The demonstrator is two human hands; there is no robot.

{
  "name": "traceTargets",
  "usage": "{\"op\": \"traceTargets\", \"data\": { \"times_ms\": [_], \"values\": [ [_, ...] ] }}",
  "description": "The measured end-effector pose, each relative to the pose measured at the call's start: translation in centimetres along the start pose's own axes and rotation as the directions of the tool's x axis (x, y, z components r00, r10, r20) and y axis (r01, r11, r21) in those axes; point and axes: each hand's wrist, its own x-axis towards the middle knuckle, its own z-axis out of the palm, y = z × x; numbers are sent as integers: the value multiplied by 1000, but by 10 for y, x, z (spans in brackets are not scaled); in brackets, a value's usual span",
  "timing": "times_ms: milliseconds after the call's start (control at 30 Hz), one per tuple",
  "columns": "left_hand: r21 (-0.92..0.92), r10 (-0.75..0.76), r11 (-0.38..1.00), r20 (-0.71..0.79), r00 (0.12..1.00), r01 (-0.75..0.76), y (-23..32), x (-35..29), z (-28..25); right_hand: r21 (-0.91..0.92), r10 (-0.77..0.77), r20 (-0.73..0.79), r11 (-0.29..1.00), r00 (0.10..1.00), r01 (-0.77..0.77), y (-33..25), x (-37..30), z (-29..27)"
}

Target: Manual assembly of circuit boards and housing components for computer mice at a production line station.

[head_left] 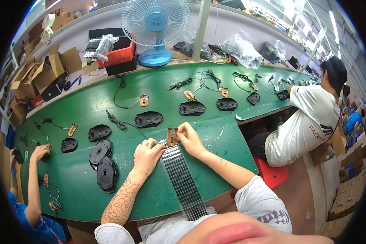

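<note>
Dotted sheet (185,181), brown board (172,140) in right fingers (186,129)

On the right, a co-worker's white shirt (303,120) bore a line of red capital letters (318,132) low on its back, with a bold black emblem (326,129) beside it. Near, at the right, purple ornate lettering (274,218) ran over the wearer's pale grey T-shirt (252,199), partly lost in folds. The far blue fan's hub (155,20) carried a small mark, too faint to read.
</note>
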Motion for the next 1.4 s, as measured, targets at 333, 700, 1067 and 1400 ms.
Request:
{"op": "traceTargets", "data": {
  "times_ms": [333,700,1067,1400],
  "values": [
    [-39,-45,998,-7,999,44,-17,2,4,-3,-85,16,996,996,85,17,11,1],
    [-130,-133,981,80,988,142,-24,5,6,-4,44,10,999,999,-44,-2,4,6],
    [-140,-177,974,22,984,178,-26,-2,11,11,58,9,998,998,-58,-3,3,10],
    [-146,-223,963,28,975,224,-32,0,6,27,62,19,998,998,-62,-2,4,11]
  ]
}}
